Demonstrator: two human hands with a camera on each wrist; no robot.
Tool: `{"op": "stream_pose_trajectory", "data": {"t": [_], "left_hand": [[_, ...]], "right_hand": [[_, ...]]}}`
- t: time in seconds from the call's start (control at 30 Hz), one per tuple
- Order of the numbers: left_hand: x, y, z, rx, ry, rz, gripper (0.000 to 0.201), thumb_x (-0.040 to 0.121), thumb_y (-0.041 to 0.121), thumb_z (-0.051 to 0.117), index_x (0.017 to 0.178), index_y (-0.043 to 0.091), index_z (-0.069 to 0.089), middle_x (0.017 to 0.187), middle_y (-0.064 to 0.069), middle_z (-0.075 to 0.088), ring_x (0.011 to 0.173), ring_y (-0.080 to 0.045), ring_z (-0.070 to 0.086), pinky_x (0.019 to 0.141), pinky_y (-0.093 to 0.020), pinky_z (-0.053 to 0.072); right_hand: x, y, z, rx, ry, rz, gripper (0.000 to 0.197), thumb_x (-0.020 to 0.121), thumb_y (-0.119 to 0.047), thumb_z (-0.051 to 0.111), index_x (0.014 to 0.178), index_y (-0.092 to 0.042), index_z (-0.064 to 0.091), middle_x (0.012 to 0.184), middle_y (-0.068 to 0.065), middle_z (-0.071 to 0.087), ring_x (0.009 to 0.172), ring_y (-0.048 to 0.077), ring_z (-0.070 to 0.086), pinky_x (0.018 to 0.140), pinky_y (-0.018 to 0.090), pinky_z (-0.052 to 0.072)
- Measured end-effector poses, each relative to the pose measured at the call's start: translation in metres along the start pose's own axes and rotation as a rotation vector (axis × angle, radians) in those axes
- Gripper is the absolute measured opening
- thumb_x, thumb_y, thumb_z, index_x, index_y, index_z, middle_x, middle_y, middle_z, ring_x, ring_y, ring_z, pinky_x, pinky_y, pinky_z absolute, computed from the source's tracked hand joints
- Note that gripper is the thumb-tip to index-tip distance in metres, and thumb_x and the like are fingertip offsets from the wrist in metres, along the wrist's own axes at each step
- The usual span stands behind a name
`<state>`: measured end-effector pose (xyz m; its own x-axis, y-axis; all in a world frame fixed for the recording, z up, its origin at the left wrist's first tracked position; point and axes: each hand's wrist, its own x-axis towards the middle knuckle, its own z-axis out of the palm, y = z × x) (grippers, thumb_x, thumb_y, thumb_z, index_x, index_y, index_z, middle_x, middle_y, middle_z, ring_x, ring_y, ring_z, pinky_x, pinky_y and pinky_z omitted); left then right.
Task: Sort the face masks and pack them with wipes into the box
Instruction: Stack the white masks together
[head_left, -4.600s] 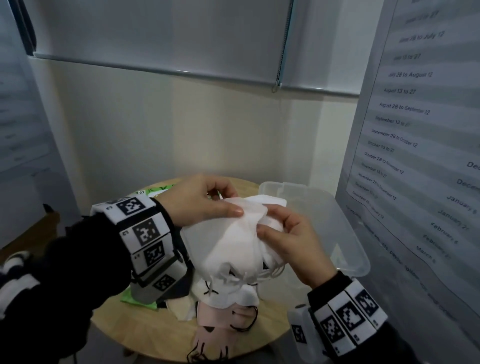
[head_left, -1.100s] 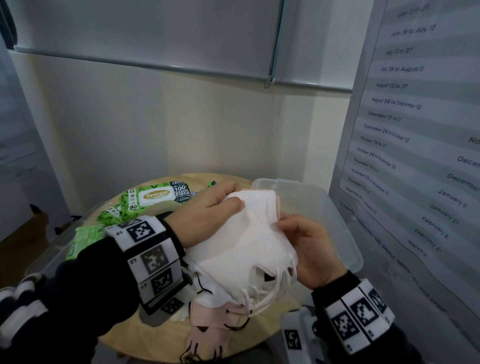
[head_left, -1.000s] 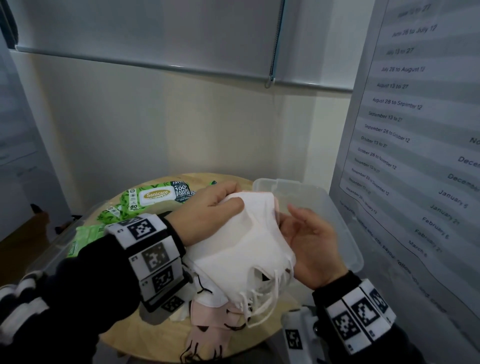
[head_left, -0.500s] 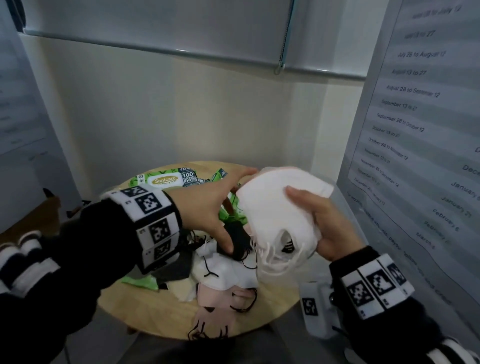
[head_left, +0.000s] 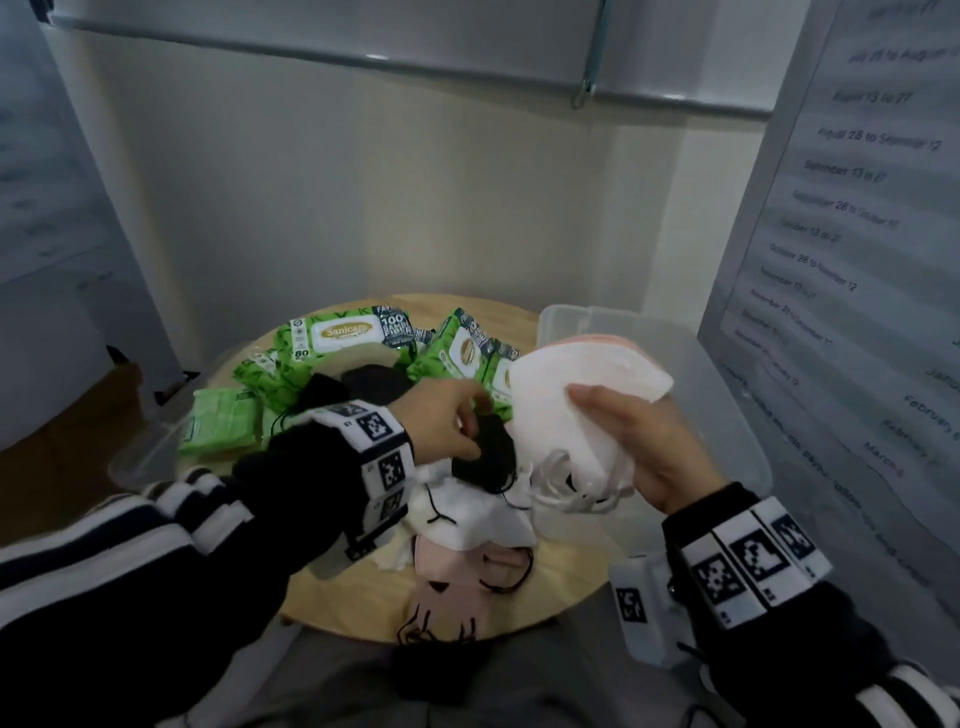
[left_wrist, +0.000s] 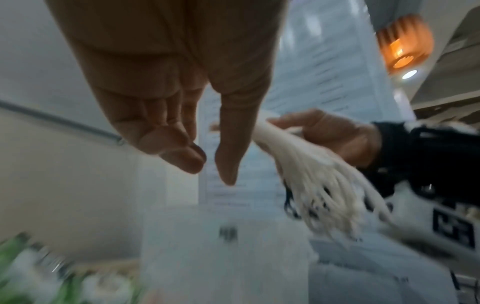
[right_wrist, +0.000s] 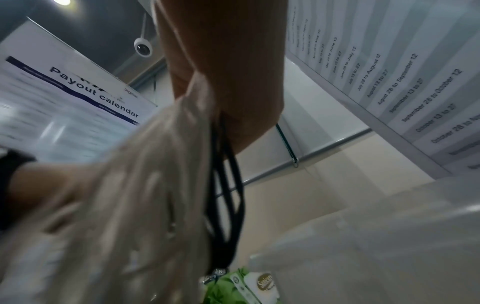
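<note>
My right hand (head_left: 618, 436) grips a stack of white face masks (head_left: 561, 384) with a pink edge on top, held just left of the clear plastic box (head_left: 727, 415). The stack's white ear loops (left_wrist: 319, 181) dangle below it, with black loops (right_wrist: 226, 195) among them. My left hand (head_left: 475, 431) is low over a black mask (head_left: 491, 460) on the round wooden table (head_left: 561, 577). In the left wrist view its fingers (left_wrist: 182, 156) and thumb are apart with nothing between them. A white mask (head_left: 467, 514) and a pink mask (head_left: 457, 566) lie nearer me.
Green wipes packs (head_left: 343, 332) lie across the far and left side of the table, another (right_wrist: 246, 288) close to the box. More black masks (head_left: 374, 382) sit among them. A printed calendar board (head_left: 857, 260) stands right of the box, and a wall is behind.
My left hand has let go of the white stack and dropped to the black mask on the table. My right hand now holds the stack alone, nearer the box.
</note>
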<state>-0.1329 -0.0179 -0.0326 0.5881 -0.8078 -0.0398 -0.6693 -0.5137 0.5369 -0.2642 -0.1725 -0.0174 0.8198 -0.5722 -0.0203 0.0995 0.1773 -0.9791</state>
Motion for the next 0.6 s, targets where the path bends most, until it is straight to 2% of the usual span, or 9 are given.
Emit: {"op": "stream_pose_trajectory", "data": {"t": [0.07,0.17,0.27,0.37,0.43,0.5,0.6], "left_hand": [[0.003,-0.020,0.031,0.063,-0.117,-0.012,0.035,0.079,0.014,0.072,0.112,0.012,0.062,0.097,-0.001,0.067,0.077,-0.008,0.054,0.068,-0.019,0.042],[0.011,-0.045,0.070,0.127,-0.255,-0.035,0.032,0.081,0.013,0.069,0.113,0.011,0.063,0.112,-0.007,0.065,0.084,-0.011,0.054,0.072,-0.018,0.041],[0.026,-0.062,0.090,0.232,-0.402,-0.043,0.048,0.081,0.017,0.070,0.127,0.017,0.055,0.130,-0.004,0.054,0.111,-0.018,0.053,0.085,-0.023,0.042],[0.038,-0.070,0.103,0.434,-0.546,0.062,0.075,0.080,0.025,0.072,0.143,0.025,0.032,0.150,-0.001,0.028,0.136,-0.022,0.029,0.107,-0.032,0.032],[0.044,-0.071,0.110,0.551,-0.563,0.086,0.090,0.077,0.031,0.073,0.147,0.030,0.018,0.155,-0.003,0.011,0.142,-0.026,0.013,0.114,-0.039,0.022],[0.049,-0.072,0.115,0.622,-0.548,0.082,0.095,0.077,0.034,0.073,0.149,0.031,0.010,0.155,-0.006,0.004,0.143,-0.028,0.005,0.114,-0.041,0.019],[0.056,-0.071,0.117,0.663,-0.478,0.085,0.080,0.085,0.037,0.061,0.149,0.029,0.013,0.154,-0.006,0.008,0.142,-0.027,0.009,0.113,-0.040,0.023]], "right_hand": [[0.003,0.008,-0.004,0.020,0.050,0.019,0.036,0.078,0.002,0.068,0.112,-0.007,0.064,0.106,0.012,0.070,0.094,0.025,0.067,0.073,0.033,0.058],[0.006,0.018,-0.008,0.031,0.094,0.033,0.036,0.078,0.003,0.067,0.113,-0.006,0.063,0.104,0.011,0.070,0.092,0.023,0.067,0.076,0.034,0.058],[0.013,0.028,-0.012,0.035,0.142,0.044,0.038,0.078,0.002,0.067,0.116,-0.005,0.062,0.109,0.013,0.070,0.100,0.027,0.066,0.085,0.040,0.056],[0.020,0.032,-0.019,0.036,0.166,0.056,0.042,0.078,-0.001,0.068,0.119,-0.003,0.061,0.112,0.014,0.069,0.105,0.029,0.065,0.090,0.045,0.053],[0.024,0.036,-0.024,0.036,0.168,0.061,0.045,0.077,-0.003,0.069,0.121,-0.003,0.060,0.113,0.014,0.068,0.106,0.030,0.064,0.090,0.045,0.052],[0.026,0.039,-0.026,0.044,0.169,0.066,0.045,0.078,-0.003,0.068,0.122,-0.003,0.059,0.114,0.015,0.067,0.108,0.031,0.063,0.091,0.046,0.052],[0.028,0.040,-0.026,0.044,0.147,0.058,0.046,0.079,-0.002,0.066,0.123,-0.004,0.058,0.116,0.016,0.066,0.109,0.031,0.063,0.092,0.047,0.051]]}}
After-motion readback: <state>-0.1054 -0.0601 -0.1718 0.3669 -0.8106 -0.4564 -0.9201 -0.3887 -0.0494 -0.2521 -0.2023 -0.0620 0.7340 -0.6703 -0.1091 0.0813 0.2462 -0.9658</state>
